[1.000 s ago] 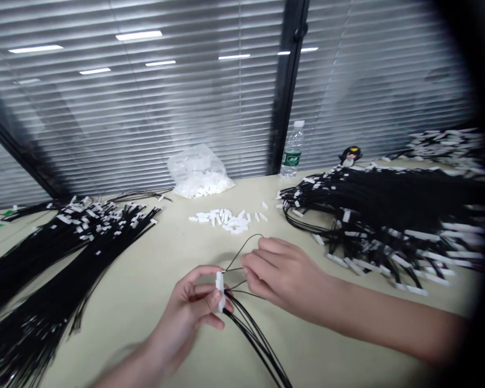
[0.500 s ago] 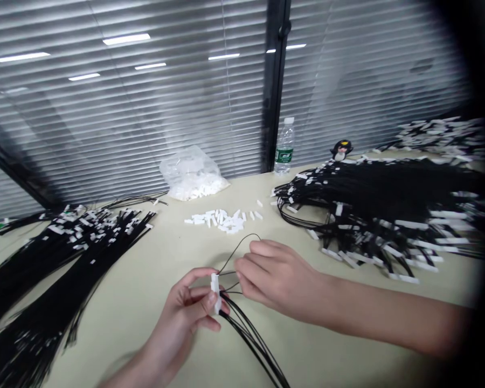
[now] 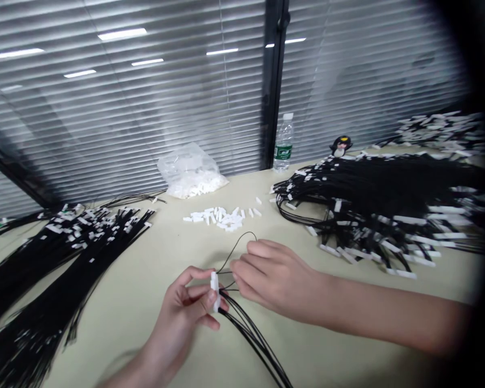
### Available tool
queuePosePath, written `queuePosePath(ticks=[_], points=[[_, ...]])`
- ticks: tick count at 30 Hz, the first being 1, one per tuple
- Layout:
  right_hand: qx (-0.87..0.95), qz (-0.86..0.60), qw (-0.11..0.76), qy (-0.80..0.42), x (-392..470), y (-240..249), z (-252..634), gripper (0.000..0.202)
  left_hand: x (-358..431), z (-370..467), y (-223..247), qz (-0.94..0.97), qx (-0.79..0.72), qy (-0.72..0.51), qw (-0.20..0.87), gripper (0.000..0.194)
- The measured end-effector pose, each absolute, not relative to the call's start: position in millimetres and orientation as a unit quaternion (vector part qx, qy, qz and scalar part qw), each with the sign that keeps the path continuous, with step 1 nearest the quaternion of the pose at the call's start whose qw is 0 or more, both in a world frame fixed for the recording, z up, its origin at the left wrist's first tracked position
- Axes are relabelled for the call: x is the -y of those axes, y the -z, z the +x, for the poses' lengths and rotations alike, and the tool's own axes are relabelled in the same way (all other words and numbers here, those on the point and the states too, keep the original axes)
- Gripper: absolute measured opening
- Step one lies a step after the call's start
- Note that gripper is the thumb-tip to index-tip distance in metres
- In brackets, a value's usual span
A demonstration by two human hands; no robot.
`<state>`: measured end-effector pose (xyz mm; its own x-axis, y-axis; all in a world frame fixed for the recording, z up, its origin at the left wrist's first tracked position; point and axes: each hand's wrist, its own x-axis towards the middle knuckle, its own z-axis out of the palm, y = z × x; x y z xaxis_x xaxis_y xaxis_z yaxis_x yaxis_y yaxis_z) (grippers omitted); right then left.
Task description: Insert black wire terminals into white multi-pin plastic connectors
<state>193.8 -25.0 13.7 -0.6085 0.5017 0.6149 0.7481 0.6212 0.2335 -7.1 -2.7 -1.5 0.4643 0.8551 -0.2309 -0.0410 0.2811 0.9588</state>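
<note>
Between the thumb and fingers of my left hand (image 3: 188,304) is a white plastic connector (image 3: 214,291), held nearly upright. Several black wires (image 3: 253,337) run from its right side down toward the bottom edge. Just right of it, my right hand (image 3: 269,272) is closed around thin black wires, one of which loops up (image 3: 236,245) from the connector's top end. The tips of the right fingers are hidden behind the hand, so exactly how the wires are pinched does not show.
Loose white connectors (image 3: 220,216) lie beyond my hands, before a clear bag (image 3: 192,172) of white pieces. Wire bundles (image 3: 84,258) spread at left, with a large heap of wired connectors (image 3: 372,188) at right. A water bottle (image 3: 283,145) and penguin figure (image 3: 340,145) stand by the blinds.
My right hand has come slightly closer to the connector, still gripping the wires. The left hand keeps its hold, and the whole view has shifted a little.
</note>
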Motion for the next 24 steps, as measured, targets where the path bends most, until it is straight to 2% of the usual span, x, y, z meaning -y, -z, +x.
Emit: queuePosePath(ticks=[2,6,15,19,22,23,24], points=[[0.871,-0.359,0.246,0.229,27,-15,194,0.004,4,-7,1,0.506,-0.406,-0.339,0.681,0.017],[0.883,-0.352,0.229,0.209,30,-17,194,0.013,7,-7,1,0.526,-0.397,-0.363,0.659,0.014],[0.875,-0.323,0.275,0.235,41,-25,188,0.021,10,-7,5,0.571,-0.394,-0.429,0.578,0.012],[0.867,-0.348,0.236,0.268,39,-29,190,0.018,14,-6,4,0.574,-0.372,-0.425,0.593,0.01],[0.834,-0.425,0.178,0.304,25,-35,204,0.048,19,-7,2,0.578,-0.333,-0.392,0.633,0.008],[0.817,-0.454,0.17,0.311,19,-38,211,0.053,20,-7,1,0.577,-0.316,-0.376,0.652,0.007],[0.8,-0.482,0.174,0.313,11,-41,219,0.05,21,-8,0,0.574,-0.297,-0.355,0.675,0.008]])
